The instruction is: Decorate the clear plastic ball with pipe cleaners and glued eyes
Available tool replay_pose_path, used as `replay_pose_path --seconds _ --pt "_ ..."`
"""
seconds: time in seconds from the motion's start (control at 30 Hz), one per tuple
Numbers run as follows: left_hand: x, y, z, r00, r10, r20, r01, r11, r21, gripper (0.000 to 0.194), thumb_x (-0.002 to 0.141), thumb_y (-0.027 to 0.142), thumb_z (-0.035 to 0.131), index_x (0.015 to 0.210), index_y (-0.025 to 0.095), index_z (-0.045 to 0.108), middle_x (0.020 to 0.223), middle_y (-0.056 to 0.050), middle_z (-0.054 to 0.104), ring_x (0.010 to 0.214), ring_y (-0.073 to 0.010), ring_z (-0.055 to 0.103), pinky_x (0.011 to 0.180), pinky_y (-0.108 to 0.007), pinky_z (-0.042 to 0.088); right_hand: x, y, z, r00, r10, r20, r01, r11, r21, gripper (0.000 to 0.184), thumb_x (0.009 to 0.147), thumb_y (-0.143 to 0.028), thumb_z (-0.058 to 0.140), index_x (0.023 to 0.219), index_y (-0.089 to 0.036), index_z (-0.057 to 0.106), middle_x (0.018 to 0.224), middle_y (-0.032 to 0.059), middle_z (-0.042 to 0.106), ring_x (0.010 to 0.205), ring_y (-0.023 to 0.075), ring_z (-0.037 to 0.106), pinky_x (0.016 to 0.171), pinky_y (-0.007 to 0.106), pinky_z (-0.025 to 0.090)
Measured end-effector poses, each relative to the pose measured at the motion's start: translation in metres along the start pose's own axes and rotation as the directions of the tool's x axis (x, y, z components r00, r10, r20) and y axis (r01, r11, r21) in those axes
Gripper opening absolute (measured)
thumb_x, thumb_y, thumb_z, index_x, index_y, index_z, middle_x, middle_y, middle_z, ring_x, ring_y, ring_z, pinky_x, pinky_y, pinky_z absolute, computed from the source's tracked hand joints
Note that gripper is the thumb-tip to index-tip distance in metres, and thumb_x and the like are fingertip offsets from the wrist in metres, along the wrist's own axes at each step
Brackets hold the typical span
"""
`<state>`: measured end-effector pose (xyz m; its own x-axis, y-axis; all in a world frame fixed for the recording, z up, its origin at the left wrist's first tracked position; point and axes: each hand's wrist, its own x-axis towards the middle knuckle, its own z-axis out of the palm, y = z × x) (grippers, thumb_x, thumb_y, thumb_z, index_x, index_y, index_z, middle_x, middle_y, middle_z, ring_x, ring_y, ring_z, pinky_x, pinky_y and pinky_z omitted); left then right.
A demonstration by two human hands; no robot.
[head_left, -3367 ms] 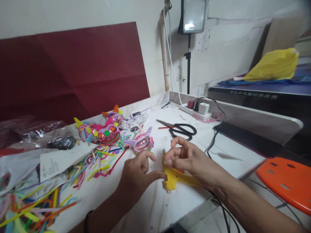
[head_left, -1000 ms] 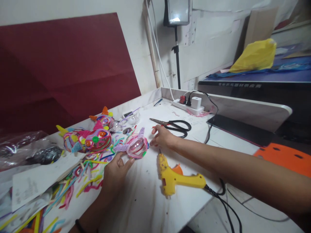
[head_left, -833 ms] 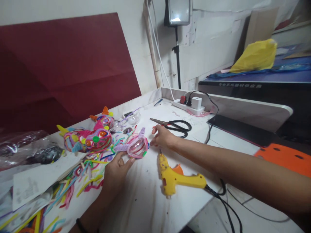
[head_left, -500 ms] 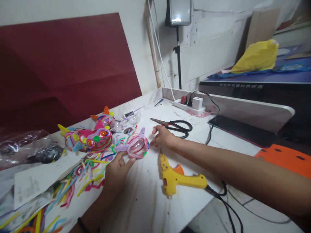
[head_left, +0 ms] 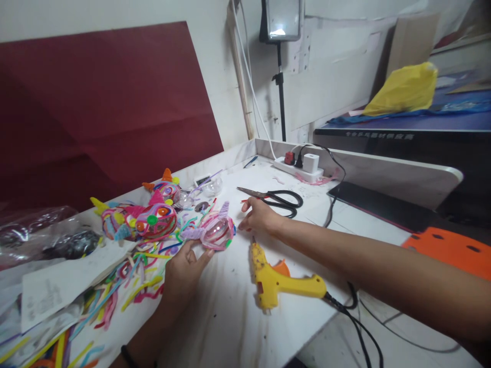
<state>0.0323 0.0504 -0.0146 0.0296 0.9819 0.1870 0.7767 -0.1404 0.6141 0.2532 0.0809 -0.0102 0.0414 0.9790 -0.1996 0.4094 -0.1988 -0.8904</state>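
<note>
My left hand [head_left: 184,268] grips the lower back of a small fish figure [head_left: 217,232], a clear plastic ball wrapped in pink and lilac pipe cleaners, resting on the table. At its front, my right hand [head_left: 259,217] hovers close with fingers loosely curled and apart, nothing visible in them. Just beyond that hand lie black-handled scissors [head_left: 282,199], with a bit of red strip by the fingertips. A yellow hot glue gun [head_left: 268,281] rests on its side below the right forearm.
Two finished-looking colourful fish [head_left: 157,221] stand at the left, above scattered pipe cleaner pieces [head_left: 143,291]. Clear plastic balls [head_left: 213,187] sit behind. A power strip [head_left: 299,170], a dark phone-like slab [head_left: 383,207] and an orange sheet [head_left: 452,253] occupy the right. The glue gun's cord [head_left: 358,327] trails off the edge.
Both hands and the fish hold almost the same positions. The whole view has shifted very slightly.
</note>
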Motion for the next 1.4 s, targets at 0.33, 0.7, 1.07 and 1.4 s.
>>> replay_pose_path --seconds 0.33,0.7,1.07,1.4 --pt "-0.005 -0.006 -0.009 0.998 -0.056 -0.040 0.054 0.997 -0.056 0.065 0.060 0.062 0.065 0.105 0.015 0.064 0.048 0.010 0.031 0.050 -0.0137 0.038 0.050 -0.026 0.029 -0.010 -0.005 -0.022 0.981 -0.165 -0.106 0.152 0.981 -0.124 0.029 0.092 -0.033 0.059 0.116 -0.016 0.058 0.113 0.0066 0.063 0.093 0.0186 0.064 0.078 0.039 0.055" --pt "-0.066 0.038 -0.032 0.823 -0.364 0.436 0.553 0.338 -0.761 0.036 0.068 0.033 0.068 0.098 0.013 0.063 0.061 0.000 0.059 0.054 -0.0126 0.055 0.051 -0.023 0.044 -0.126 0.001 -0.024 0.833 -0.552 0.045 0.549 0.814 -0.191 0.016 0.079 -0.010 0.056 0.075 -0.025 0.061 0.072 -0.0022 0.066 0.065 0.0143 0.061 0.060 0.027 0.045" --pt "-0.102 0.076 -0.018 0.729 0.071 0.681 0.684 -0.084 -0.724 0.054 0.095 0.048 0.038 0.130 0.009 0.050 0.091 -0.009 0.069 0.082 -0.0172 0.067 0.080 -0.029 0.052 -0.170 0.005 0.025 0.603 -0.798 0.008 0.765 0.575 -0.290 0.015 0.092 -0.015 0.051 0.094 -0.022 0.063 0.086 0.0037 0.066 0.083 0.0188 0.058 0.074 0.033 0.046" --pt "-0.117 0.063 -0.001 0.801 0.115 0.587 0.593 -0.027 -0.804 0.042 0.086 0.048 0.060 0.114 0.018 0.064 0.104 -0.007 0.068 0.113 -0.0227 0.059 0.103 -0.035 0.043 -0.176 0.001 0.037 0.605 -0.784 0.141 0.749 0.499 -0.435 0.018 0.092 -0.012 0.050 0.079 -0.016 0.062 0.080 0.0054 0.064 0.070 0.0176 0.054 0.066 0.032 0.041"
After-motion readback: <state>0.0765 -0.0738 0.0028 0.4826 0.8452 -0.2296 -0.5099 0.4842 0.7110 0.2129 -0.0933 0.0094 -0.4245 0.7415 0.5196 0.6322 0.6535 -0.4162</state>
